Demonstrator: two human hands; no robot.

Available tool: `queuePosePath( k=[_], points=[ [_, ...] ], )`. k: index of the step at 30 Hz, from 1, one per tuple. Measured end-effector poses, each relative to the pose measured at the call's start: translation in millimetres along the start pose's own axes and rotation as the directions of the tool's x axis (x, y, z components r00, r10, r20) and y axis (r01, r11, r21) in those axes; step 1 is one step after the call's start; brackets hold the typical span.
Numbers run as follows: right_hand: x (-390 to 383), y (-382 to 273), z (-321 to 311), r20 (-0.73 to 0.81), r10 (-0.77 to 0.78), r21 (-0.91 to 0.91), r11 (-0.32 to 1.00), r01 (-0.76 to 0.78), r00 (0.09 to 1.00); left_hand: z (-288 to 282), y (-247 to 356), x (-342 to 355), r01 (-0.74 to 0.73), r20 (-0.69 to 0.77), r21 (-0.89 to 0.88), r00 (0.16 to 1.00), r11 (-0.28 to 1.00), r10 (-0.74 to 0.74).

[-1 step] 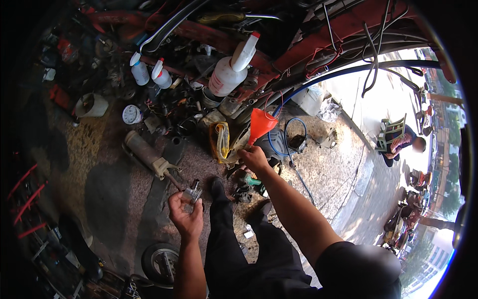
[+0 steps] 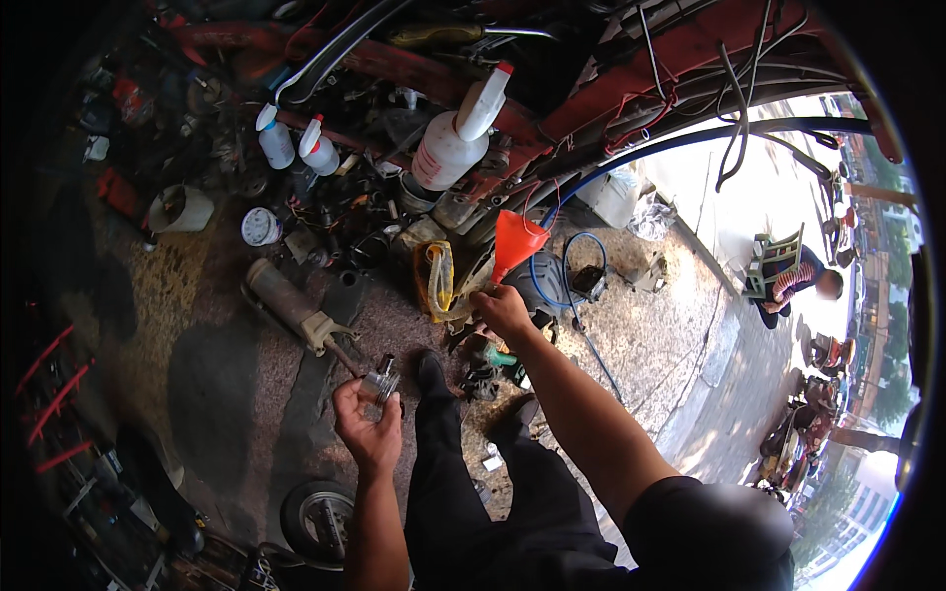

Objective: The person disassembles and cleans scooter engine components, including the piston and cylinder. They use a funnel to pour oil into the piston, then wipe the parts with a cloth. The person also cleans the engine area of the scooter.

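My left hand is closed on a small clear cylindrical part with a metal fitting on top, held low above my legs. My right hand reaches forward, fingers closed at the narrow spout of an orange funnel, which tilts beside a red wire and a blue hose. Just left of that hand lie a yellow bag and a pale strap-like piece. A rusty cylinder with a bracket lies on the floor left of my hands. The tips of my right fingers are partly hidden.
Three spray bottles stand among cluttered parts along a red metal frame. A white tub and bucket are at left. A wheel lies at lower left. A person in a striped top is by a green chair on the sunlit pavement, with scooters behind.
The orange funnel and my right hand have risen very slightly. My left hand and the small clear part look the same.
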State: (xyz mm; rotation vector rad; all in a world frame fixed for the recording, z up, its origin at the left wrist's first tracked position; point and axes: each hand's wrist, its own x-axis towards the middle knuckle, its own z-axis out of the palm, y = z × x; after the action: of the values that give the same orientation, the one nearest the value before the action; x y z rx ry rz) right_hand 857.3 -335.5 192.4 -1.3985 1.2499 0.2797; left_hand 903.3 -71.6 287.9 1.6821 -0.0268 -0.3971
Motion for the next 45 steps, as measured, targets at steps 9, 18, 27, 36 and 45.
queuePosePath(
  k=[9, 18, 27, 36, 45],
  points=[
    [12.4, -12.3, -24.9, -0.080, -0.211, -0.213, 0.958, 0.190, 0.974, 45.4, 56.7, 49.7, 0.068, 0.367, -0.300, 0.929, 0.952, 0.049],
    [15.7, 11.1, -43.8, -0.113, -0.420, 0.025, 0.905, 0.425, 0.901, 122.3, 160.2, 122.3, -0.639, 0.836, 0.100, 0.470, 0.763, 0.285],
    [2.8, -1.1, -52.4, -0.127, -0.447, 0.095, 0.883, 0.459, 0.886, 177.4, 188.6, 137.1, -0.871, 0.983, 0.146, 0.180, 0.469, 0.028],
    [-8.3, -39.4, -50.7, -0.134, -0.635, 0.205, 0.733, 0.648, 0.761, 188.8, 190.8, 141.0, -0.831, 0.981, 0.156, 0.192, 0.533, 0.012],
    [-32.3, -47.2, -57.7, -0.346, -0.669, 0.287, 0.592, 0.753, 0.658, 189.6, 202.3, 142.9, -0.863, 0.983, 0.160, 0.185, 0.480, 0.007]
  ],
)
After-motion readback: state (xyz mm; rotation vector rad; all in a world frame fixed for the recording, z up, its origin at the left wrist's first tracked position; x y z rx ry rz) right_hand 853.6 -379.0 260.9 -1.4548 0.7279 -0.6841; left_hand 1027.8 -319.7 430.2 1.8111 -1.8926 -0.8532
